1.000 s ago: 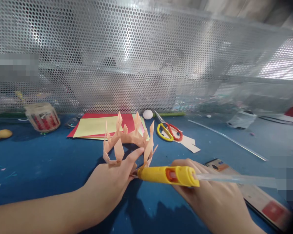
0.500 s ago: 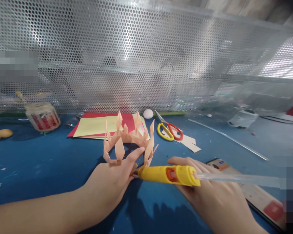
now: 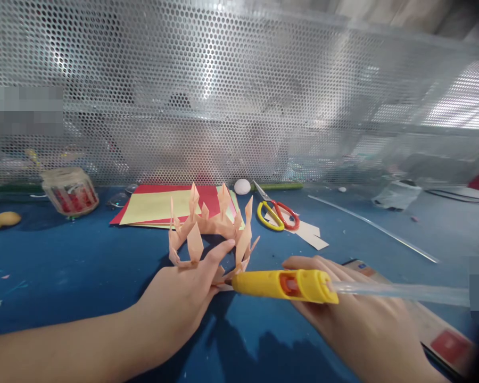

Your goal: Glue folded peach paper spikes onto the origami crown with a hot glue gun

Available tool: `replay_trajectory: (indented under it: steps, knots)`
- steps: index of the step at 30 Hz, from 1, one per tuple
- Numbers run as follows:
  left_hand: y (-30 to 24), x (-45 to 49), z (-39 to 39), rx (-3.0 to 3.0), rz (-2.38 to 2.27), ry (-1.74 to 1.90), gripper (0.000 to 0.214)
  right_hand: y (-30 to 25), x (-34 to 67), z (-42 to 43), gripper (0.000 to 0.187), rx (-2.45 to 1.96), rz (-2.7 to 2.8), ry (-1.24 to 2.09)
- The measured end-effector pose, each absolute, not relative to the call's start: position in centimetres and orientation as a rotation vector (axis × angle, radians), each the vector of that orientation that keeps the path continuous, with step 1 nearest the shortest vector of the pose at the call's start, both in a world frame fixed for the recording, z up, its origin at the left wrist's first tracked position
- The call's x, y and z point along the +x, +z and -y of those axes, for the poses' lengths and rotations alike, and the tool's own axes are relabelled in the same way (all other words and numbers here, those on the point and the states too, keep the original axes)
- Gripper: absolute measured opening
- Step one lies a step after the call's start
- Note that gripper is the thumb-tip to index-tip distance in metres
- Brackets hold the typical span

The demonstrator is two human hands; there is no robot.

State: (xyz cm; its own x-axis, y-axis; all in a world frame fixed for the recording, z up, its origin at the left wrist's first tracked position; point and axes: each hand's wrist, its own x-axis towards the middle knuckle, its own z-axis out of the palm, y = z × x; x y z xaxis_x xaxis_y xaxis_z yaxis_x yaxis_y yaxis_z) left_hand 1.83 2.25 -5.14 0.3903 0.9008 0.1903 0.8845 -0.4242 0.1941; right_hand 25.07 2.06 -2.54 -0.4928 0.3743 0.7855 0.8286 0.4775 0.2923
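Note:
My left hand [image 3: 191, 287] grips the near side of a peach paper crown [image 3: 195, 243], its thumb reaching inside the ring. Pointed paper pieces stand up around the crown's band. In my right hand [image 3: 351, 308] is a yellow hot glue gun [image 3: 263, 285], lying level with its nozzle pointing left at the crown's near edge, close to my left fingertips. A clear glue stick [image 3: 399, 292] sticks out of the back of the gun. The gun's handle and most of my right fingers are hidden; whether the nozzle touches the paper I cannot tell.
Red and yellow paper sheets [image 3: 155, 206] lie behind the crown. Scissors [image 3: 277, 213] rest on peach paper scraps [image 3: 309, 234], beside a white egg-shaped object [image 3: 242, 186]. A glass jar [image 3: 69, 192] stands left, a phone [image 3: 443, 330] lies right. Perforated metal panel [image 3: 223, 96] closes the back.
The glue gun and my right hand have shifted slightly right, drawing the nozzle back a little from my left fingers. My left hand and the crown have barely moved.

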Motion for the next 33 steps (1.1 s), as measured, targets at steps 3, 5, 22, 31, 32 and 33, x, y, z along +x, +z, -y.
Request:
replay_trajectory:
  steps: [3,5,22,31,32,33]
  knots:
    - [-4.8,1.8,-2.3,2.549,-1.603,0.426,0.063,-2.6,25.2,-2.1,0.049,-0.995,2.095,-0.878]
    - [-4.6,1.7,-2.3,2.536,-1.568,0.439,0.064,-2.7,25.2,-2.2,0.048,-1.012,2.111,-0.874]
    - [-3.1,1.3,-1.7,2.432,-1.434,0.505,0.034,-2.5,26.7,-2.4,0.029,-0.946,2.186,-0.939]
    - [-3.3,1.5,-1.9,2.388,-1.423,0.541,0.013,-2.3,27.0,-2.7,0.036,-1.043,2.139,-1.015]
    - [-3.3,1.5,-1.9,2.382,-1.425,0.538,0.013,-2.2,27.0,-2.7,0.037,-1.052,2.130,-1.027]
    - [-3.2,1.5,-1.9,2.376,-1.426,0.534,0.013,-2.2,27.1,-2.7,0.038,-1.057,2.124,-1.039]
